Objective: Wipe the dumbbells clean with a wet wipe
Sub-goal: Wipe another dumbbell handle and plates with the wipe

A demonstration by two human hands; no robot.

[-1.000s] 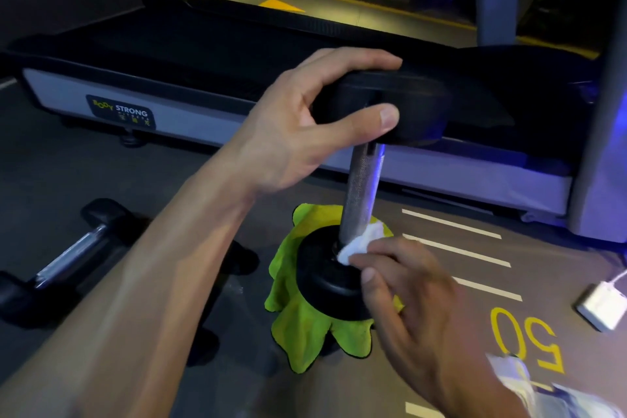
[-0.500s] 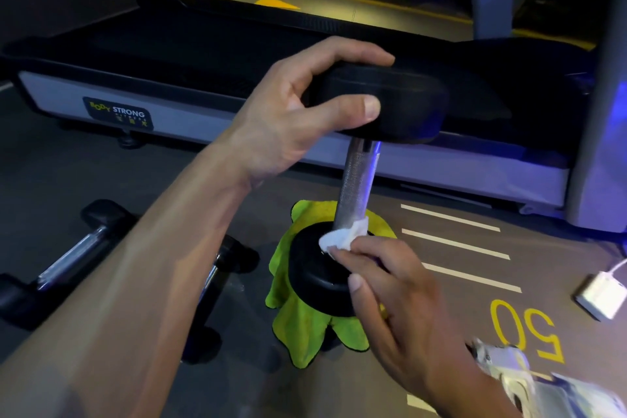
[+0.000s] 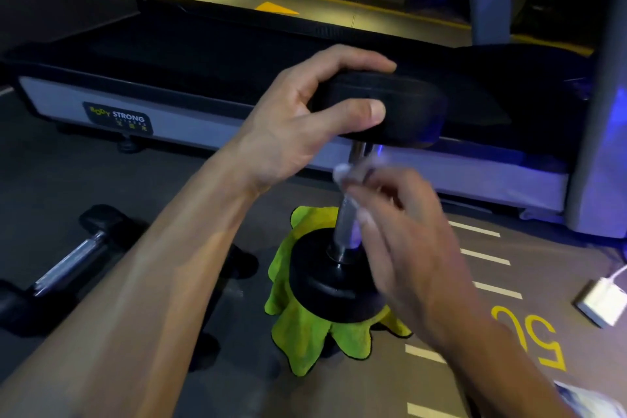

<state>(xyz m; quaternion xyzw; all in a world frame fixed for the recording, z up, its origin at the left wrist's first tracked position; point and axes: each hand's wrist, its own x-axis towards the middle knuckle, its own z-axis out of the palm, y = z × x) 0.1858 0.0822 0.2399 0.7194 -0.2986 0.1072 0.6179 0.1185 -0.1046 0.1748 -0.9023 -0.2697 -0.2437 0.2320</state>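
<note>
A black dumbbell [image 3: 334,285] stands upright on a green cloth [image 3: 305,332] on the floor. My left hand [image 3: 298,125] grips its top head, thumb in front and fingers over the top. My right hand [image 3: 407,241] is motion-blurred beside the chrome handle [image 3: 342,231], and it pinches a white wet wipe [image 3: 346,176] high against the handle, just under the top head. The lower head is bare and shiny.
Two more dumbbells [image 3: 64,268] lie on the floor at the left, partly behind my left forearm. A treadmill [image 3: 203,85] runs across the back. A white charger [image 3: 602,304] lies at the right, and a wipe packet [image 3: 590,402] at the bottom right corner.
My right hand with the wipe has moved up from the lower head along the handle to near the top head. My left hand keeps its grip.
</note>
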